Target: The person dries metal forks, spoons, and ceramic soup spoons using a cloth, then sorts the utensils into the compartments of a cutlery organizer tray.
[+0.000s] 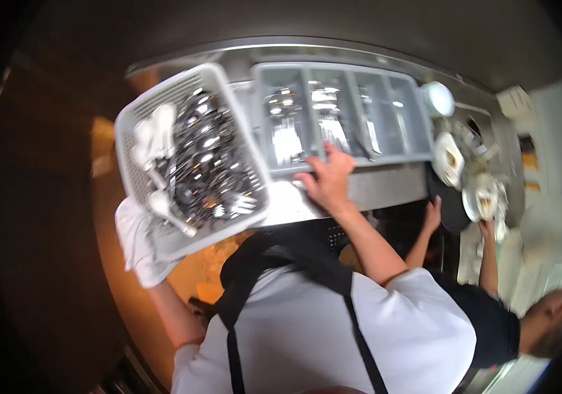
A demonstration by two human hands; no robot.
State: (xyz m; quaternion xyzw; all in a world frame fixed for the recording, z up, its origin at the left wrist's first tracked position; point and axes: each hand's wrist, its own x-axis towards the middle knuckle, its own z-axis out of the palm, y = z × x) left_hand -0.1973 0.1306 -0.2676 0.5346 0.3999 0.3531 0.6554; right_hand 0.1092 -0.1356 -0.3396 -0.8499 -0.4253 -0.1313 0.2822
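Note:
My left hand [138, 246], covered by a white cloth [135, 230], grips the near left corner of a grey perforated plastic basket [238, 118]. Its fingers are hidden under the cloth. Many jumbled metal spoons and forks [208, 151] fill the basket, with white spoons [156, 131] along its left side. To the right stands a grey cutlery tray [353, 69] divided into long compartments. Shiny cutlery [286, 131] lies in its compartments, blurred on the right. My right hand [330, 177] is at the tray's near rim, fingers spread, and appears to hold nothing.
A metal counter [386, 187] runs under the tray. Beside the tray's right end is a white round container [438, 100]. At right, a co-worker [484, 322] in dark clothes reaches toward white plates [471, 200] with food remains. A metal wall rises behind.

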